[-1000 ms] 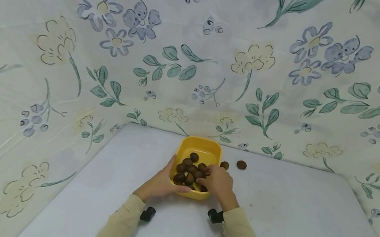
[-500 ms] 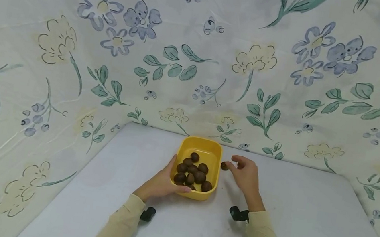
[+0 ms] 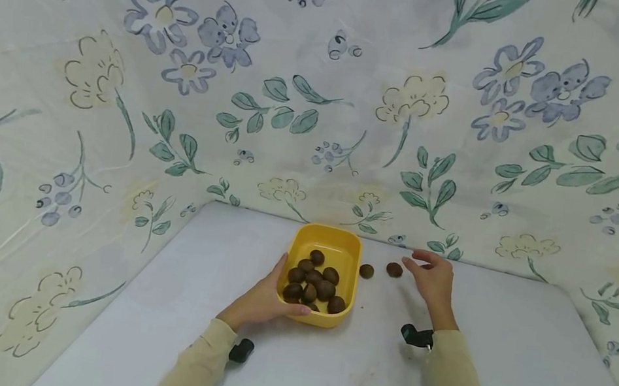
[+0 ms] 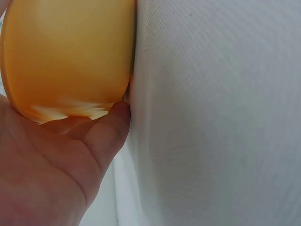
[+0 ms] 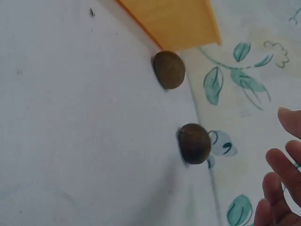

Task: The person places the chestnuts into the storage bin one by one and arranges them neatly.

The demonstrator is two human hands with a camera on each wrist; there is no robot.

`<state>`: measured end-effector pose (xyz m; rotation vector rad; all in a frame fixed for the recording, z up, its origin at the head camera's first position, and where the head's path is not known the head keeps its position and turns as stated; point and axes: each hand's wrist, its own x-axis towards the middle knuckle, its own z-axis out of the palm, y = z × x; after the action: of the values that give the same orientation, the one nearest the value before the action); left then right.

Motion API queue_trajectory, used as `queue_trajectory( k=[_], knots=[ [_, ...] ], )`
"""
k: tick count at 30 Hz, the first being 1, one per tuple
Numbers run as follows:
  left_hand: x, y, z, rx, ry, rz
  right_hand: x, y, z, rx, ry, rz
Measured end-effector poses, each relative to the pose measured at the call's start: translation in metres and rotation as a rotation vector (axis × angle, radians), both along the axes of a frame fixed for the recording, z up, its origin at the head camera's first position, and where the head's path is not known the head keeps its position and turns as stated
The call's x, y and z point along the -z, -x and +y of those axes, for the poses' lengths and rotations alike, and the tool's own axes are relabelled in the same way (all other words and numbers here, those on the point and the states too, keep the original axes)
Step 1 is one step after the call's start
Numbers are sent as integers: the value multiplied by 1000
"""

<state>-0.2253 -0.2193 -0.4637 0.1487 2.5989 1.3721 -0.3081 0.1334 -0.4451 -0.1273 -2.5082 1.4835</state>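
A yellow plastic container [image 3: 330,235] stands on the white table with several round brown nuts [image 3: 325,290] inside, chestnut-like in look. My left hand [image 3: 265,299] grips its near left corner, thumb over the front rim; the left wrist view shows my fingers [image 4: 110,127] against the yellow wall [image 4: 70,56]. Two loose nuts lie right of the container, one near its wall [image 3: 366,271] and one farther right [image 3: 394,269]. My right hand [image 3: 433,284] hovers just right of the farther nut [image 5: 195,143], its fingers apart and holding nothing.
The white tabletop [image 3: 499,365] spreads around the container. A floral-print cloth [image 3: 292,144] rises behind the table and along its sides. Black wrist-worn devices sit at the left cuff [image 3: 241,350] and right cuff [image 3: 417,336].
My right hand has left the container's inside and moved right, past the near loose nut to beside the farther one. My left hand and the container stay in place.
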Motion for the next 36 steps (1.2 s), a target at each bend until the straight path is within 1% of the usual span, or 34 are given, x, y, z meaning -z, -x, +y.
queue_trajectory(
  k=[7,12,16,20,23,31,36],
  knots=[
    [-2,-2,0,-6,4,0,10,7,1,20,30,-65],
    [-2,-3,0,-5,-3,4,20,10,-2,-6,23,-114],
    [-2,-3,0,-6,-3,3,25,11,-6,-35,7,-129],
    [-1,-3,0,-9,-4,-2,28,12,-11,-50,1,-162],
    [-1,-3,-1,-7,-9,-5,30,12,-15,-52,-26,-176],
    [0,-2,-1,-11,-10,-9,33,18,-22,-22,-172,-223],
    [0,-2,0,-12,-20,4,30,18,-24,-33,-251,-213]
  ],
)
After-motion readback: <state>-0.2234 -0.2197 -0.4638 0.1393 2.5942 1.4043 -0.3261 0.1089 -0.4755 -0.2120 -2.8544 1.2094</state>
